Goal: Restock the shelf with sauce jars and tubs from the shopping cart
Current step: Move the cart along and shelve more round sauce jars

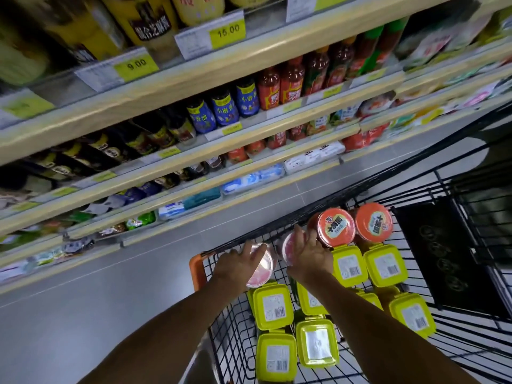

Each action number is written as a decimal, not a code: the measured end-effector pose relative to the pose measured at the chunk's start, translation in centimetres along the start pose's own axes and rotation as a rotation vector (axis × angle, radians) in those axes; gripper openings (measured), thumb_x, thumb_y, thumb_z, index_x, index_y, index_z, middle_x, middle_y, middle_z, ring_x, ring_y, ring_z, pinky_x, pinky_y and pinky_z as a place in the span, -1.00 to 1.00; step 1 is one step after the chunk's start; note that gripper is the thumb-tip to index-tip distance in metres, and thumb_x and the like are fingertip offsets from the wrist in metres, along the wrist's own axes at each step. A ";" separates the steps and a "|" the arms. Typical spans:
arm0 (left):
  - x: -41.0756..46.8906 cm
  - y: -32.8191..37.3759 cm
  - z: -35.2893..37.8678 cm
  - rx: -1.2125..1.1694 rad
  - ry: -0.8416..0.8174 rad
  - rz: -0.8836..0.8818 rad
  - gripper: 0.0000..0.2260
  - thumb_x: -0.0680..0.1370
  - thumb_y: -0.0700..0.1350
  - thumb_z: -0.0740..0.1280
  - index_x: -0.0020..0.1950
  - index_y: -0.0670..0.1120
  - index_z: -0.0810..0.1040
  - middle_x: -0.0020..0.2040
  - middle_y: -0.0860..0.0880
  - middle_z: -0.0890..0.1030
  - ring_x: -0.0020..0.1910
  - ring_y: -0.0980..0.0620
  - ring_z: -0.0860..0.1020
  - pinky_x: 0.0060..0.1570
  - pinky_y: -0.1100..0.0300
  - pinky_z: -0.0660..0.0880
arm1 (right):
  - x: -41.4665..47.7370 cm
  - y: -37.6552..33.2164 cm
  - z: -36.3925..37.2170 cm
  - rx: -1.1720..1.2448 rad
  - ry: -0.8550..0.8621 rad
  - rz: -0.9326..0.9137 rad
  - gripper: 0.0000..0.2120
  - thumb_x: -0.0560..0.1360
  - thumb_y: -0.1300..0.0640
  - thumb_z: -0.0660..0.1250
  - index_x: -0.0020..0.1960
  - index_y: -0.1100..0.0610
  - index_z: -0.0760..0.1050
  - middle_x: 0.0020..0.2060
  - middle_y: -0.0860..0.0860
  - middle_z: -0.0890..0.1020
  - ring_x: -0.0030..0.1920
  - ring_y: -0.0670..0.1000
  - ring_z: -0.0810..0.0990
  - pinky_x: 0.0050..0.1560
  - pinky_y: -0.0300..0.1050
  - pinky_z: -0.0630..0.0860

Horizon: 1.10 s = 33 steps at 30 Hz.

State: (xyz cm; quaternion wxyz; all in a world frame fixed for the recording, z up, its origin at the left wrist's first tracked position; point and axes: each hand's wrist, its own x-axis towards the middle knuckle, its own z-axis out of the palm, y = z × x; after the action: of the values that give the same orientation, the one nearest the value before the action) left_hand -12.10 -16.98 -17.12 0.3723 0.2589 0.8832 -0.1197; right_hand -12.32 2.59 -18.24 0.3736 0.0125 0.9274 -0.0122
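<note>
My left hand's (238, 261) fingers lie close together, bent over the top of a pink-lidded jar (264, 268). They are blurred, and I cannot tell whether they grip it or only rest on it. My right hand's (310, 256) fingers stretch straight and side by side across the lid of a second pink-lidded jar (288, 245) just beside the first, fingertips reaching its far rim. Both jars stand upright in the near-left corner of the shopping cart (221, 328), long axis vertical, lids facing up at me. Just right of my right hand stand two red-lidded jars (335, 228), also upright with their printed lids up and touching one another. Nearer to me, yellow-green tubs (273, 306) sit packed in rows on the cart's wire floor, flat lids and barcode labels upward. Beyond the cart's orange corner (195, 268) runs grey floor, then the shelf (194, 87) with bottles and yellow price tags.
</note>
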 end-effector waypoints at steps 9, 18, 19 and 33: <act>-5.2 -0.4 -2.0 -0.079 0.075 -0.068 -0.03 0.48 -0.02 0.49 0.65 0.01 -0.14 0.53 -0.24 0.18 0.03 -0.23 0.61 -0.18 0.06 0.45 | -5.0 0.3 -4.2 0.089 0.062 -0.030 0.06 0.46 -0.29 0.31 0.60 0.10 -0.33 0.56 0.26 0.04 0.46 0.21 0.36 0.29 0.02 0.47; -13.1 -2.5 -4.5 -0.379 0.289 -0.168 0.02 0.41 0.22 0.48 0.64 0.08 -0.12 0.52 -0.08 0.15 0.15 -0.22 0.58 0.00 -0.01 0.57 | -11.4 0.1 -9.3 0.048 0.159 0.001 0.12 0.37 -0.57 0.13 0.61 0.08 -0.25 0.54 0.23 0.10 0.45 0.26 0.36 0.31 0.12 0.45; -14.2 -2.9 -4.9 -0.398 0.311 -0.181 0.01 0.42 0.25 0.46 0.64 0.09 -0.13 0.52 -0.07 0.14 0.13 -0.23 0.59 -0.02 -0.01 0.56 | -12.2 -0.2 -10.0 0.049 0.175 -0.003 0.12 0.36 -0.58 0.10 0.61 0.07 -0.25 0.55 0.22 0.10 0.45 0.26 0.36 0.32 0.13 0.43; -37.6 -12.6 -1.8 -0.767 0.769 -0.400 0.02 0.26 0.42 0.48 0.54 0.21 -0.02 0.39 0.07 0.32 0.22 -0.11 0.57 0.07 0.03 0.57 | -30.8 -16.3 -21.1 -0.053 0.414 -0.272 0.31 -0.01 -0.66 -0.01 0.63 -0.10 -0.09 0.52 0.07 0.33 0.47 0.15 0.36 0.39 0.01 0.36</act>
State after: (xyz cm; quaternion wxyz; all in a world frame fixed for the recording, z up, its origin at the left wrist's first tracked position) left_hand 2.08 -40.64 11.39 0.0618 -0.0418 0.9670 0.2437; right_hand -5.24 -13.43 18.51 0.1706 -0.1200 0.9774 -0.0354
